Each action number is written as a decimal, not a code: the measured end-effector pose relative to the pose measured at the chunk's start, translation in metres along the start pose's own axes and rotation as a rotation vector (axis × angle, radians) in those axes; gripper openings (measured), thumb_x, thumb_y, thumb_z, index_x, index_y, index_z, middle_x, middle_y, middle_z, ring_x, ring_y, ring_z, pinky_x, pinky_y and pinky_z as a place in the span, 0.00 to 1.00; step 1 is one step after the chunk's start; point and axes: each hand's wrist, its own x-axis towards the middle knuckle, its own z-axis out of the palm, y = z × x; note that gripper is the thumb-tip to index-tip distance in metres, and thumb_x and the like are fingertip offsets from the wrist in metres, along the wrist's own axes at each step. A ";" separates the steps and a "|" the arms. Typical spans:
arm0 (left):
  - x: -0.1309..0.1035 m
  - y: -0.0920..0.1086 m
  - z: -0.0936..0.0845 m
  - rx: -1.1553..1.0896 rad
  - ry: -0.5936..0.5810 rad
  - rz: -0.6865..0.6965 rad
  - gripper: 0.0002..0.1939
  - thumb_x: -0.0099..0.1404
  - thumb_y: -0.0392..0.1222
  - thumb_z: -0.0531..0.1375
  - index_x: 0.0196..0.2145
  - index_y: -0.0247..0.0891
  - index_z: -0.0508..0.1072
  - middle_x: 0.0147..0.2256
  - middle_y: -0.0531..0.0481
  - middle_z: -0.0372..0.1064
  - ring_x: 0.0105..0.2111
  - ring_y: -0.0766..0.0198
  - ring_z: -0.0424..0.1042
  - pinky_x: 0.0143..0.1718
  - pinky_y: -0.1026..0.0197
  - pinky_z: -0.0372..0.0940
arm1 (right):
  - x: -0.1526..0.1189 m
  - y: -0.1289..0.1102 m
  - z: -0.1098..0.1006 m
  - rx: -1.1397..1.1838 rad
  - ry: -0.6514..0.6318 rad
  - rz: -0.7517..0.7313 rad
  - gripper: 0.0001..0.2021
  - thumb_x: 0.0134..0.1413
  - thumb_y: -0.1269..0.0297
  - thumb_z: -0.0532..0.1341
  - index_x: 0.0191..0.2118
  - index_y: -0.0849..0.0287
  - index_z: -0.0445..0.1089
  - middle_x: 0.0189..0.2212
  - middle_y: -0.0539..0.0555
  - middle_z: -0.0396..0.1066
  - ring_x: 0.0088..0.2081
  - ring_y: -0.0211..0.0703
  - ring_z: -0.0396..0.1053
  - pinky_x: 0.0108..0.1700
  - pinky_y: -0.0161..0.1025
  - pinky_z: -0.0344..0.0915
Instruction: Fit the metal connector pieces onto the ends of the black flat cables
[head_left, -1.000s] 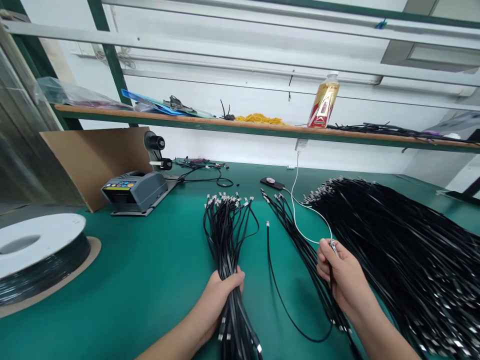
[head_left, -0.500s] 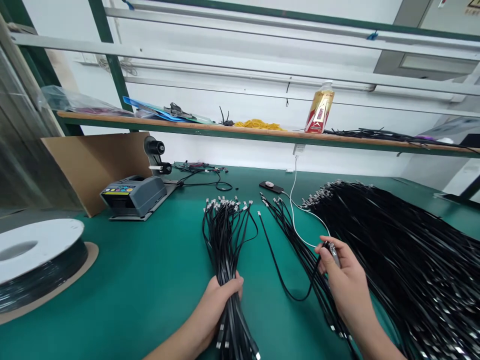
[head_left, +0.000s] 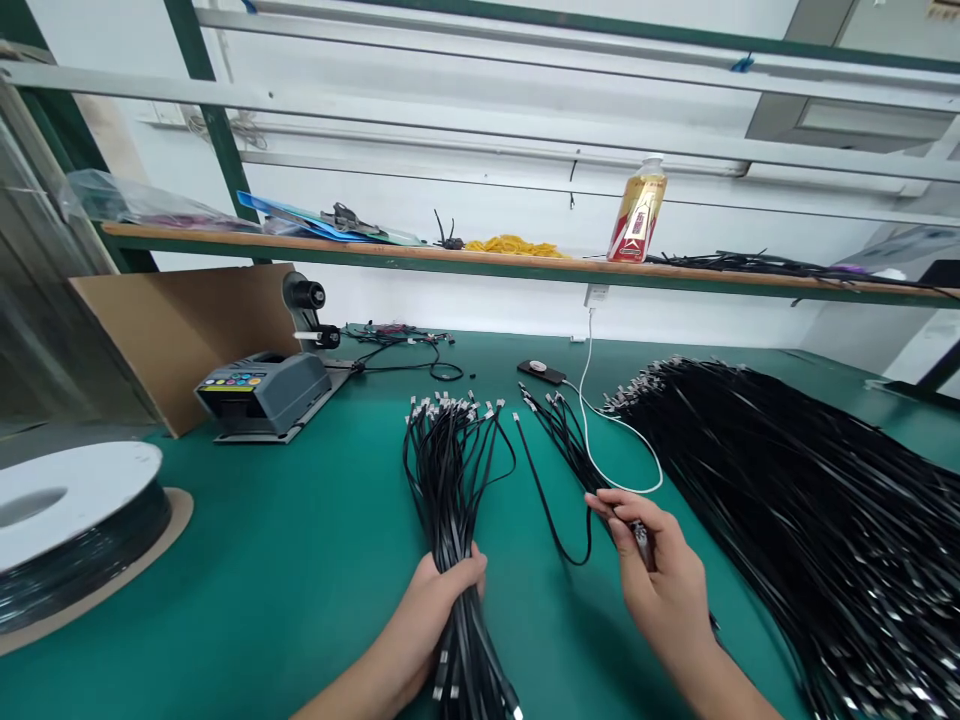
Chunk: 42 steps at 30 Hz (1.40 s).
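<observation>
My left hand (head_left: pixel 448 590) is wrapped round a thick bundle of flat black cables (head_left: pixel 442 490) that lies lengthwise on the green bench. Silver connectors fan out at the bundle's far end, and more show at its near end. My right hand (head_left: pixel 656 570) pinches the near end of a single black cable (head_left: pixel 541 490) between thumb and fingertips. From there the cable loops down to the bench and runs away to its far connector. Something silvery shows inside that hand's curled fingers; its kind is unclear. Below the hand lies a smaller cable bundle (head_left: pixel 570 440), partly hidden by it.
A large heap of black cables (head_left: pixel 795 490) covers the right of the bench. A white cord (head_left: pixel 592 440) runs to a small black device (head_left: pixel 541 372). A grey tape dispenser (head_left: pixel 262 390) and a cable spool (head_left: pixel 82 520) stand left. A bottle (head_left: pixel 637 210) stands on the shelf.
My right hand has moved left and slightly towards me, bringing the single cable's near end over the smaller bundle; its loop has narrowed. My left hand stays on the thick bundle.
</observation>
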 end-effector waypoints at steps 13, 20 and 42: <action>-0.003 0.005 0.001 -0.009 0.004 -0.048 0.13 0.62 0.49 0.63 0.29 0.40 0.66 0.26 0.53 0.61 0.28 0.62 0.59 0.30 0.62 0.58 | 0.002 0.008 0.001 -0.620 -0.483 -0.371 0.11 0.64 0.78 0.48 0.41 0.55 0.62 0.39 0.55 0.73 0.30 0.41 0.72 0.28 0.35 0.65; 0.001 0.000 -0.001 -0.028 -0.004 -0.055 0.11 0.63 0.49 0.63 0.32 0.40 0.67 0.27 0.54 0.61 0.29 0.63 0.60 0.29 0.63 0.59 | 0.002 0.008 -0.002 -0.842 -0.744 -0.369 0.12 0.57 0.80 0.59 0.29 0.56 0.62 0.25 0.50 0.67 0.24 0.44 0.66 0.26 0.39 0.48; 0.008 -0.003 -0.001 -0.330 -0.050 -0.107 0.16 0.69 0.48 0.55 0.39 0.32 0.77 0.35 0.45 0.74 0.29 0.64 0.70 0.31 0.63 0.67 | -0.014 -0.024 0.029 0.081 -0.694 0.306 0.11 0.70 0.59 0.52 0.43 0.55 0.70 0.43 0.55 0.67 0.34 0.39 0.65 0.36 0.37 0.61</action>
